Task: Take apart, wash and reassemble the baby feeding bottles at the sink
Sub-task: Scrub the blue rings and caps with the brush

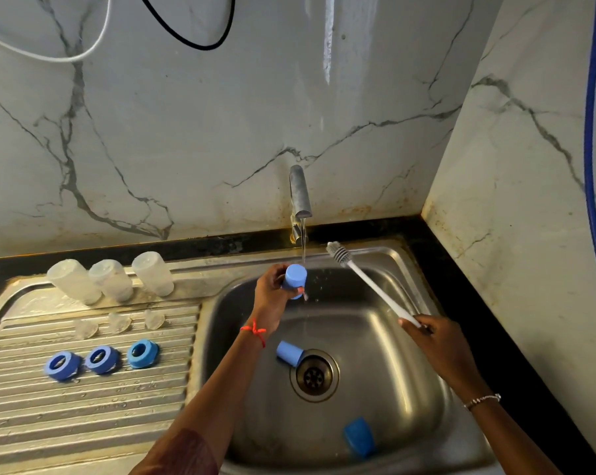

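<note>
Blue cap (295, 277) under tap (299, 193) stream, clamped in left grip (272, 296), far side of sink (409, 389), brush (368, 282) clamped by handle in right grip (437, 341), two loose caps (289, 353) on its floor, bottles (110, 279), rings (101, 359) on drainboard (84, 406) left

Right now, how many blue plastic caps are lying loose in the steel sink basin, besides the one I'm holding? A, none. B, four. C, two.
C: one blue plastic cap lies beside the drain, a second cap near the front wall of the steel sink basin; the left hand holds the third cap.
</note>
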